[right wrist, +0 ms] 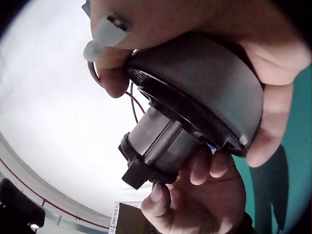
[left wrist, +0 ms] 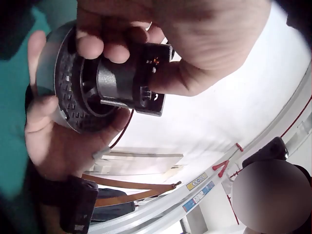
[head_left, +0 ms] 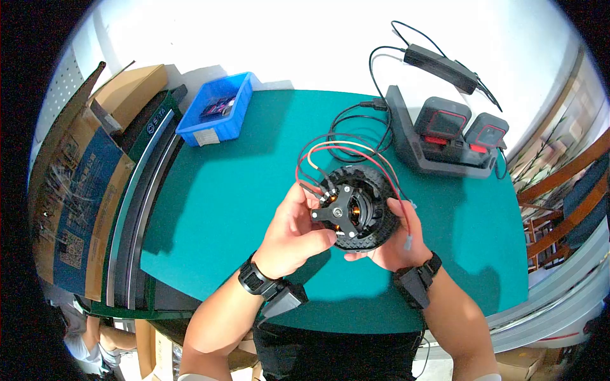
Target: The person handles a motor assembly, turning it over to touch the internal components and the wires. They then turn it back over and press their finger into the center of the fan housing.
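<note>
Grasping black motor [left wrist: 117, 80] with three-armed bracket [head_left: 338, 214] in left hand [head_left: 289, 238], and its round housing [right wrist: 209, 78] in right hand [head_left: 393, 251], near the centre of the head view. Having pale connector [head_left: 408, 242] over right hand, and blue bin [head_left: 227, 131] at the upper left.

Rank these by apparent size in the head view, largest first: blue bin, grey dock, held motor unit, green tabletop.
1. Green tabletop
2. Grey dock
3. Blue bin and held motor unit: too alike to rank

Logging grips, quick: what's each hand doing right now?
Left hand: closed, holding the motor at its three-armed end.
Right hand: closed, holding the round black housing.
</note>
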### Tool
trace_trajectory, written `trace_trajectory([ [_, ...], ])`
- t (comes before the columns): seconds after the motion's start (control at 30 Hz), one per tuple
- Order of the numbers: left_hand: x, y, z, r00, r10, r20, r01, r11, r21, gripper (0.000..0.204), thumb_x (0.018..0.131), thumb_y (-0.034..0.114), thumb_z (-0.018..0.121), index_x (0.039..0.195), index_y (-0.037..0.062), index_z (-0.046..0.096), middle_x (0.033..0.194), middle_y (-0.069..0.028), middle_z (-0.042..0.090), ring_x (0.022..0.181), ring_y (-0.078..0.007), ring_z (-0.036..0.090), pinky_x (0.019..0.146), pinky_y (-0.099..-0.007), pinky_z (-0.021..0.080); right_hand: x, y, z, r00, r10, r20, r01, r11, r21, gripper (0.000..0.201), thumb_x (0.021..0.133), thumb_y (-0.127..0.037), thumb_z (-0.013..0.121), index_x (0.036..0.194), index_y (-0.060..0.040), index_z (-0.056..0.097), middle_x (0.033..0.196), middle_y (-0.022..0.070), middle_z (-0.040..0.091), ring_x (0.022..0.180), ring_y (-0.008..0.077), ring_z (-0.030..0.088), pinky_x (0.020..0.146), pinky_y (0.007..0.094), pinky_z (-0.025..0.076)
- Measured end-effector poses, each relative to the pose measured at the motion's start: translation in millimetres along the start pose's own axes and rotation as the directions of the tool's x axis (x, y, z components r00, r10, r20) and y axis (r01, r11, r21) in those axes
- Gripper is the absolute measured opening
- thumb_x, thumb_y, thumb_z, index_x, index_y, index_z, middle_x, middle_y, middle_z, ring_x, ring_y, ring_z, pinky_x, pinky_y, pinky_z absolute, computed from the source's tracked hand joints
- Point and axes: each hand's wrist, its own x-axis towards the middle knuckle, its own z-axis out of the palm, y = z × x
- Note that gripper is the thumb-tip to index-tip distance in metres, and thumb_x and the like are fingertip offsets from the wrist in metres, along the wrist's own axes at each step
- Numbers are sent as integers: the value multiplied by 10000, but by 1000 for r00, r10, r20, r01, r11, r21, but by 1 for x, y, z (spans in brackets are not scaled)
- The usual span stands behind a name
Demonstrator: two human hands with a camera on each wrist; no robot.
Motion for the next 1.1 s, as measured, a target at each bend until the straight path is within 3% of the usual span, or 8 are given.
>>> trace_trajectory([
  [0.4,0,5,4,999,11,-31,-10,999,34,480,703,-121,647,1074,116,457,1081,0,463,1009,-103,509,783,-271,481,2,-3,8,995,34,-94,-27,997,78,712,932,-657,261,1427,-172,423,1334,124,572,1096,348,626,730,562,558],
  [0.5,2,9,3,999,-35,-34,36,999,27,421,749,-70,701,1064,91,472,1062,-16,538,974,-97,548,783,-264,485,5,-9,13,985,58,-161,-71,994,-81,745,923,-695,224,1420,-180,429,1286,129,601,990,346,670,626,498,574],
  [0.63,2,7,1,997,13,-74,-5,995,103,397,812,104,768,1096,57,495,1024,-42,607,987,-101,567,826,-280,475,0,-15,21,982,177,-60,-177,984,8,782,919,-723,171,1416,-180,433,1257,133,615,924,333,689,558,439,573],
  [0.7,3,1,-13,983,180,-18,-150,865,478,451,818,187,776,1145,55,494,1053,-48,605,1036,-118,549,903,-317,442,2,-11,29,983,154,-95,-153,988,18,776,912,-746,155,1353,-207,498,1168,89,668,899,294,689,584,419,539],
  [0.83,4,10,10,996,73,-42,-63,975,215,489,812,239,780,1158,25,509,1097,-62,597,1097,-156,522,977,-336,398,4,-6,29,977,130,-170,-126,991,37,837,889,-779,125,1347,-189,501,1166,98,669,857,290,695,569,420,535],
  [0.93,5,11,5,997,71,25,-75,964,254,557,841,226,737,1275,-4,476,1213,-96,579,1159,-177,514,1019,-341,375,0,-4,20,993,115,29,-116,992,45,884,866,-806,106,1355,-183,498,1155,107,673,828,296,691,569,433,537],
  [1.03,6,13,3,997,19,70,-34,975,222,636,864,239,705,1375,-16,424,1296,-119,555,1215,-196,501,1045,-346,359,-1,-2,16,990,135,27,-138,975,176,931,852,-818,138,1408,-130,429,1225,160,625,831,326,701,566,479,592],
  [1.1,5,12,4,996,45,79,-60,979,194,695,844,284,733,1383,-20,415,1286,-118,561,1208,-203,508,1044,-354,366,-2,-4,26,982,166,-90,-160,985,72,932,836,-841,110,1344,-170,511,1113,125,683,753,308,680,596,418,539],
])
